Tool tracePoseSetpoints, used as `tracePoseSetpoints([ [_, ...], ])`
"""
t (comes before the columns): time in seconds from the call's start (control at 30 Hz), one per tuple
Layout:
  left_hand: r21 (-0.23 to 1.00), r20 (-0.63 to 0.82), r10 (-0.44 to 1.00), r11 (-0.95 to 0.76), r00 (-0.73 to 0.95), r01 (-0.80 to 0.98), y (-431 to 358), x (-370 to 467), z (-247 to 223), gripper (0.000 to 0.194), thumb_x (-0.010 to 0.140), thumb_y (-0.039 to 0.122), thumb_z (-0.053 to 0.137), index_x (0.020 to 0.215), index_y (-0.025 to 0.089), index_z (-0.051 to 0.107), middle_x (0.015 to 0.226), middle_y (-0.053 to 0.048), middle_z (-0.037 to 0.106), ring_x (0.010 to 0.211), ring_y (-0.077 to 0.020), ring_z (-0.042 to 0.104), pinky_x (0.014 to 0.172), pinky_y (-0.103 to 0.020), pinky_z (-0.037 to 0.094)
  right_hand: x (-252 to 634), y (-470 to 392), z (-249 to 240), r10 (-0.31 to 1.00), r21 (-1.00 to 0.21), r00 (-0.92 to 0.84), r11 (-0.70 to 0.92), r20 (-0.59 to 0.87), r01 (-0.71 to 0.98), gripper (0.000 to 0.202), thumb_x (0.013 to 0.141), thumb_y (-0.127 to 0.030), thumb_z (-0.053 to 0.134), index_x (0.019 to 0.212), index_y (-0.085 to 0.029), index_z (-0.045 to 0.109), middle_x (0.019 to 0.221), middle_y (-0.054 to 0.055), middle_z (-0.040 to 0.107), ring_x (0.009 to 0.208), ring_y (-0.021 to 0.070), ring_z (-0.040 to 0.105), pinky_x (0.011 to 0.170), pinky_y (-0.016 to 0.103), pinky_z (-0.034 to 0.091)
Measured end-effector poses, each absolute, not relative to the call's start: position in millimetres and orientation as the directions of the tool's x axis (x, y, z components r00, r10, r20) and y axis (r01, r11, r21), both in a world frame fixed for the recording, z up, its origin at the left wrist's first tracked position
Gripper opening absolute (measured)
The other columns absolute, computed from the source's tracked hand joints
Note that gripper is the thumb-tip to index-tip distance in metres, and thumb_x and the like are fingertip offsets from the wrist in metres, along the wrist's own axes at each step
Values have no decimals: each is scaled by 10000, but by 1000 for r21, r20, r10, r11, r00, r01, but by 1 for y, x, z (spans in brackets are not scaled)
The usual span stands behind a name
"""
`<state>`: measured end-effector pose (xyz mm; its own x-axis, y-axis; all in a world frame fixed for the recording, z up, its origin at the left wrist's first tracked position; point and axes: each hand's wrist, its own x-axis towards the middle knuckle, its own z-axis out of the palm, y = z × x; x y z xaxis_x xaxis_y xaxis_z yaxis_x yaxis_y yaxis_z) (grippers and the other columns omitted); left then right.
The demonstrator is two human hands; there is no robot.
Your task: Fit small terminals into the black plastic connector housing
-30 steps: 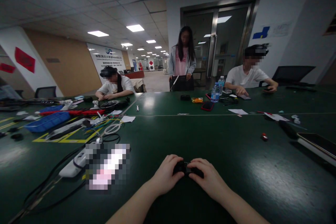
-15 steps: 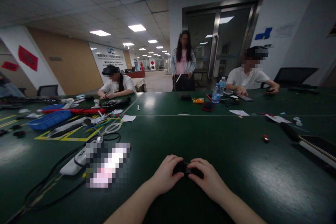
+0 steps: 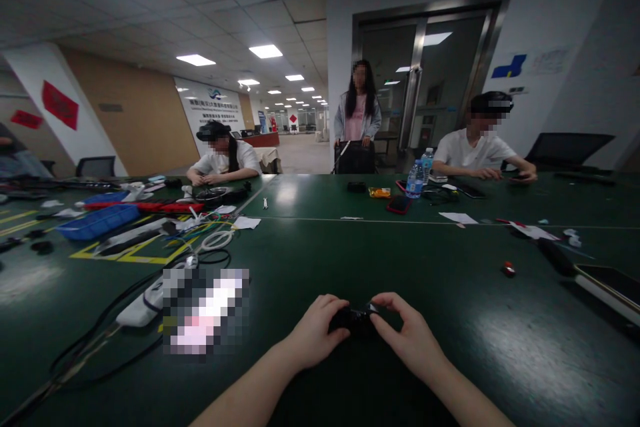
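A small black object (image 3: pixel 358 317) with a glossy surface is between my hands, low over the near middle of the table; its exact kind is too dark to make out. The thumb and fingers of my left hand (image 3: pixel 320 327) are closed around its left end. At the right end, my right hand (image 3: pixel 404 327) has thumb and index finger curled close together. A tiny pale spot shows between these two fingertips, and I cannot tell whether it is a separate piece.
Left of my hands lie a blurred-out bright screen (image 3: pixel 210 310), a white power strip (image 3: pixel 143 303) with cables, and a blue tray (image 3: pixel 100 221). Rightward are a small red object (image 3: pixel 509 269) and a thick device (image 3: pixel 607 287). Water bottles (image 3: pixel 415 180) stand near seated people; another person stands behind.
My right hand has shifted slightly right and raised its index finger, uncovering more of the black object's right end. My left hand keeps its grip. The view has turned slightly.
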<state>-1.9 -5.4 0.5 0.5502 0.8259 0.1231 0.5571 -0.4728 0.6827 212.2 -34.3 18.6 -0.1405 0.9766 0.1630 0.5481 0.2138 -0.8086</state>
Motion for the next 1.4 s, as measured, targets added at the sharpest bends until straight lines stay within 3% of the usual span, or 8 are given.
tracePoseSetpoints([
  [0.2,680,128,828,-474,545,559,-4,-2,-3,473,762,224,619,1217,238,490,1182,-52,504,1088,-211,455,967,-347,362,223,-25,12,985,-898,-38,167,166,406,338,790,-370,526,1102,-241,547,1057,39,623,997,224,573,873,374,453],
  [0.4,691,121,820,-474,559,546,-3,-3,-5,475,777,243,605,1233,255,472,1205,-48,489,1112,-220,440,978,-359,340,233,-22,13,982,-946,50,159,180,284,329,758,-377,577,1061,-252,601,1015,37,639,962,235,585,852,387,459],
  [0.7,698,92,830,-448,550,558,-5,-4,0,474,778,250,609,1233,257,477,1201,-43,489,1099,-211,449,966,-337,360,245,-14,4,988,-991,134,68,83,118,343,733,-423,630,1030,-253,605,1023,40,625,990,253,564,826,375,470],
  [1.17,699,84,827,-447,555,559,-5,-3,2,461,788,261,598,1233,247,478,1209,-51,487,1098,-210,452,964,-336,363,245,-15,12,973,-989,231,63,30,-135,319,685,-460,685,895,-225,637,844,25,601,777,208,577,697,348,493],
  [1.4,696,105,830,-455,548,555,-4,-3,-3,465,777,255,607,1226,246,486,1198,-50,494,1094,-211,455,963,-338,364,240,-19,22,964,-947,264,53,-34,-316,374,614,-466,747,892,-234,654,884,17,614,769,171,557,647,275,483],
])
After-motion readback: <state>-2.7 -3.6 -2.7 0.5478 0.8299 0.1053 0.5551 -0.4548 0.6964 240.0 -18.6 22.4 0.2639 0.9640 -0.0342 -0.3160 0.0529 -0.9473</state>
